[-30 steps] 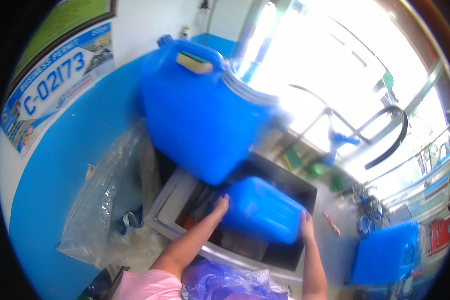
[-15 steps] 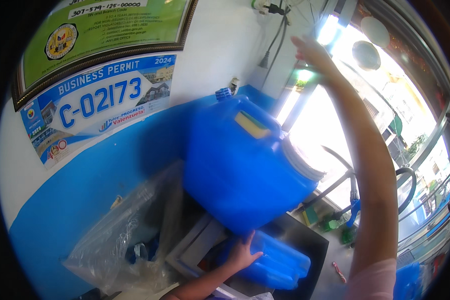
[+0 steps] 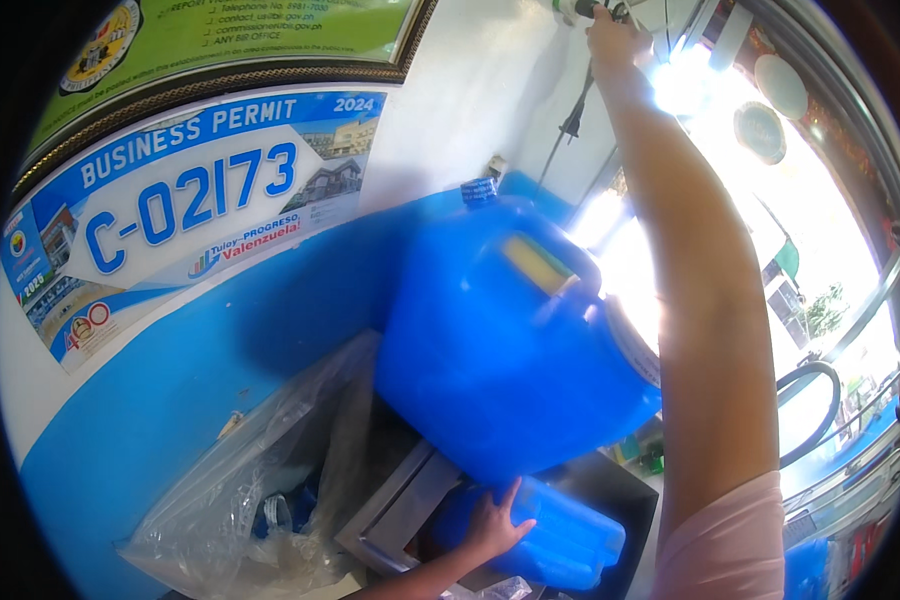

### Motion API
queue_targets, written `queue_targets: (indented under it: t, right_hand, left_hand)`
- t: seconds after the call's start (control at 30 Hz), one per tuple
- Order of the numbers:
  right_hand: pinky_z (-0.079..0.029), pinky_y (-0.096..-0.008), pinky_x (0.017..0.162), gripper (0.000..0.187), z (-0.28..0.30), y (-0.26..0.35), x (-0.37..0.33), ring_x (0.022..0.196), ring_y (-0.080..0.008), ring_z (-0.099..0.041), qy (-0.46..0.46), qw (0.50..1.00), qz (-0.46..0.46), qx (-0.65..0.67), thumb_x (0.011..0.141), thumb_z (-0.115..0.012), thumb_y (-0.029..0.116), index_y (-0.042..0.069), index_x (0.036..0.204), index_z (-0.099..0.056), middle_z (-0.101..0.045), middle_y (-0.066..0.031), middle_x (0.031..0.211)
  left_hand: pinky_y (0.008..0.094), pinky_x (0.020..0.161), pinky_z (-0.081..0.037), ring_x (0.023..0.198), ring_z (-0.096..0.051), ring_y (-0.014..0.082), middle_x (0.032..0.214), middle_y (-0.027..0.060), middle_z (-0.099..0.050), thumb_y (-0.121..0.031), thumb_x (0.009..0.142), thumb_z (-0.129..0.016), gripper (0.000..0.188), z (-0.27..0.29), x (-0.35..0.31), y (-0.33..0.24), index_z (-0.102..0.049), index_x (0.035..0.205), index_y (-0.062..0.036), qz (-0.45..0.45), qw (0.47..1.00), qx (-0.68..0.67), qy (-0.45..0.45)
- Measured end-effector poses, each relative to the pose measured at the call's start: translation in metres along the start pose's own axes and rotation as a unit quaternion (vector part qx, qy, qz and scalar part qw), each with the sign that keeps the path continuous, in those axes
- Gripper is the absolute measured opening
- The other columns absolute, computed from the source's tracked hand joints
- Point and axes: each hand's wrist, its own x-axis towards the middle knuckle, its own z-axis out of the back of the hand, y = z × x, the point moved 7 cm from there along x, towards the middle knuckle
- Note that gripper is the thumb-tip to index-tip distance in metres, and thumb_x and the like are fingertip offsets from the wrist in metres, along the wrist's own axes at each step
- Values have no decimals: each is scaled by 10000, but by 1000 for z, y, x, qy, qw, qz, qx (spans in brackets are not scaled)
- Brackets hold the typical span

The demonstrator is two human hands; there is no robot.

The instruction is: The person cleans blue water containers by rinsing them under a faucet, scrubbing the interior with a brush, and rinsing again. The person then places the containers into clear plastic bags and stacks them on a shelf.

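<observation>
My left hand [image 3: 494, 526] lies with fingers spread on a smaller ribbed blue plastic container [image 3: 560, 532], which rests low in a dark basin-like unit [image 3: 638, 490]. A large blue jug [image 3: 500, 350] stands tilted right above it, with a built-in handle, a small blue-wrapped spout cap and a wide pale lid partly hidden behind my right arm. Stretched high up along the wall, my right hand [image 3: 618, 45] has its fingers closed at a black plug [image 3: 600, 10] by a socket near the top edge. The fingertips are partly cut by glare and the frame's edge.
A clear plastic bag [image 3: 240, 500] slumps left of the basin. A loose black plug [image 3: 570, 125] hangs on its cord down the wall. A framed green notice [image 3: 270, 40] and a blue-white permit sign [image 3: 190, 200] hang at left. Bright window at right; a black hose [image 3: 820, 375] curves there.
My right hand has risen and reached the plug by the socket, its arm swinging left across the jug's lid. My left hand stays on the smaller container. The view has shifted slightly.
</observation>
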Motion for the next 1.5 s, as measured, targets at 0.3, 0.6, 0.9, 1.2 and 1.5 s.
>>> queue_targets:
  t: [0.3,0.6,0.9,1.2,1.5]
  right_hand:
    - [-404,-348,889,570,189,-27,-167,1007,-277,-472,92,965,175,171,876,-636,370,-13,1247,-438,-514,-169,1107]
    - [-507,-360,641,448,267,-259,-612,765,-271,-628,433,860,-266,-31,885,-591,437,93,1172,-603,-629,-162,914]
    - [-505,-488,887,928,309,-354,-886,1169,-295,-551,155,510,-709,462,818,-389,803,111,1435,-350,-503,-135,1349]
    - [-484,-484,911,906,263,-393,-817,1189,-292,-539,210,461,-700,504,814,-475,754,106,1435,-354,-483,-145,1382]
    - [-485,-259,460,803,211,-364,-788,655,-153,-652,347,438,-684,469,805,-506,747,94,1271,-534,-668,-88,1056]
  left_hand:
    - [520,1057,-335,1235,-394,530,1334,427,-330,-394,758,-746,1109,-4,-10,2,-11,1520,-64,50,999,14,18]
    - [482,1057,-357,1255,-405,491,1377,374,-329,-327,763,-751,1129,-4,-6,-5,39,1498,3,49,998,-9,35]
    - [465,1094,-313,1311,-362,477,1412,378,-315,-321,777,-721,1024,-55,20,-94,-89,1455,114,-13,995,28,96]
    - [422,1130,-274,1347,-331,450,1443,360,-300,-356,811,-666,904,-52,59,-110,-221,1427,134,24,996,60,62]
    - [427,1114,-302,1320,-372,448,1426,346,-336,-299,816,-677,888,7,-12,-61,-199,1440,114,175,983,52,-15]
